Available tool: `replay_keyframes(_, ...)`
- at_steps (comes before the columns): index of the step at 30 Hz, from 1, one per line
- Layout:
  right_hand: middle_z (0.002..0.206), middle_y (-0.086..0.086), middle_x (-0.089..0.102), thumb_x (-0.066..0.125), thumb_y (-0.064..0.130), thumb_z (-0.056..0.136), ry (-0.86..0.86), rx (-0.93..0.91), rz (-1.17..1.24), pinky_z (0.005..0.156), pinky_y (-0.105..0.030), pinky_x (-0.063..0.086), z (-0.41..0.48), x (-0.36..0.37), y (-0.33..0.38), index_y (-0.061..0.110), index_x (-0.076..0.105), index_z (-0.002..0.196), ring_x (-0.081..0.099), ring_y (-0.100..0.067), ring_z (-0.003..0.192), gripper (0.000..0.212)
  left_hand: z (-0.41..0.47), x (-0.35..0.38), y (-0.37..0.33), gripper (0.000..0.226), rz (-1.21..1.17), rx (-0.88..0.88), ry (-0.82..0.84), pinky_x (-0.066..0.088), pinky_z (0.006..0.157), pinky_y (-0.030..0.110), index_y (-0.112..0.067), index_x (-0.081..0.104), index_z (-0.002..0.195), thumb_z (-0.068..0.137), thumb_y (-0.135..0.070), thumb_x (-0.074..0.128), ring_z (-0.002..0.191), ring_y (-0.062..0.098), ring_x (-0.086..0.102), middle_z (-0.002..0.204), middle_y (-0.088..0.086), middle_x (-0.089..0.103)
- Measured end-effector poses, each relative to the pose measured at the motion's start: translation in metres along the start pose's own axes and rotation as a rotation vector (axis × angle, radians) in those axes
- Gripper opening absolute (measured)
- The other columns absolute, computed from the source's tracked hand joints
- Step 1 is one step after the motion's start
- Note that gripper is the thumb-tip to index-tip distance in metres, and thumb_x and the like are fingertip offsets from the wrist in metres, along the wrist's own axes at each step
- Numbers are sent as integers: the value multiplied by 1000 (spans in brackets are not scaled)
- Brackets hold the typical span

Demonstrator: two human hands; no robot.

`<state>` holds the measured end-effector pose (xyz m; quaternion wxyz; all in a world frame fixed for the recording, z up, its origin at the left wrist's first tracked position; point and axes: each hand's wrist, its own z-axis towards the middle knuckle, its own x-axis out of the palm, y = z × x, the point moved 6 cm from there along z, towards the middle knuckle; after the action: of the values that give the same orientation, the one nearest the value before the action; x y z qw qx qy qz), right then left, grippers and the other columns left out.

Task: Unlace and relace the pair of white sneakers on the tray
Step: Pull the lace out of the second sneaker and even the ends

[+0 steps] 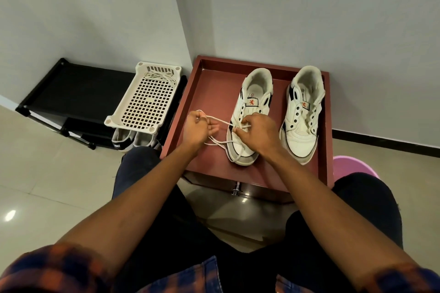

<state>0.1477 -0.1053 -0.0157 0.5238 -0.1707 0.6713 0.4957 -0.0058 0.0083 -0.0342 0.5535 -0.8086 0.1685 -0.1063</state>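
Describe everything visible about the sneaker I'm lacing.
Worn white low-top sneaker with black side stripes, black eyelets, greyish toe cap and an orange emblem on the tongue. It sits upright in the red-brown tray, toe towards you. Only its lowest eyelets hold the white lace; the upper ones are empty. Your right hand pinches the lace over its vamp; your left hand grips the lace beside it.

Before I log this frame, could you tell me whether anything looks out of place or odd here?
One thing: a loose white lace lies in the white basket left of the tray, rather than on it. The sneaker on the right has bare eyelets and a crumpled tongue. Nothing looks spilled or broken.
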Motion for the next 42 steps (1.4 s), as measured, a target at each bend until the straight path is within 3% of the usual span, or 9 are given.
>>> replay_keyframes(6,103,-2,68,85,43,74,-195,-124,-166,73,-40,51,-20,-14,6,20,74,114,61,-28,95,47,6,-14,11,15,196,-28,-74,55,66,34,-15,51,101,95,-4,43,77,22,66,94,10,66)
replay_keyframes(9,99,-1,64,84,39,75,-212,-267,-245,70,-38,46,-18,-15,14,24,79,105,59,-27,93,34,6,-5,-7,33,629,276,-70,49,89,33,-14,58,123,92,-7,52,103,18,59,112,-1,60)
replay_keyframes(11,96,-2,61,80,41,81,-179,-302,-316,67,-38,46,-15,-13,17,24,79,103,57,-27,90,27,3,21,-13,33,842,481,138,46,98,38,-14,62,126,94,-18,57,109,22,57,117,4,63)
replay_keyframes(18,99,0,69,49,26,103,7,-177,-462,60,-31,37,-21,-3,34,24,71,108,70,-26,91,22,-16,53,-11,16,1251,802,325,40,73,40,-10,63,95,95,-24,56,90,32,56,95,10,64)
replay_keyframes(23,105,-3,72,44,15,105,73,-38,-433,66,-34,42,-31,2,37,22,63,122,71,-30,96,27,3,32,-23,7,1194,632,377,47,76,37,-17,63,86,89,-23,60,88,26,57,85,-1,62)
replay_keyframes(29,101,-3,74,53,17,102,7,87,-301,71,-35,54,-32,3,28,26,67,125,72,-29,90,29,33,-45,-37,22,1427,446,29,51,85,47,-20,67,108,90,-27,57,108,33,53,110,7,63)
replay_keyframes(33,101,-2,73,51,16,101,-3,72,-304,65,-35,50,-37,4,29,25,66,124,71,-32,89,29,15,-24,-33,35,1506,553,-24,45,87,47,-21,63,120,87,-29,56,112,32,50,118,9,59)
replay_keyframes(39,97,-2,68,47,20,102,-4,29,-319,58,-33,43,-43,5,34,22,62,127,71,-31,83,29,-8,40,-11,43,1235,503,452,51,92,40,-16,61,130,87,-21,58,110,29,61,121,6,66)
replay_keyframes(42,98,-2,69,46,22,103,-8,34,-307,59,-32,38,-41,5,35,23,62,125,71,-30,84,27,-7,47,-11,28,1229,515,413,45,75,33,-14,63,119,95,-27,58,101,29,63,112,7,68)
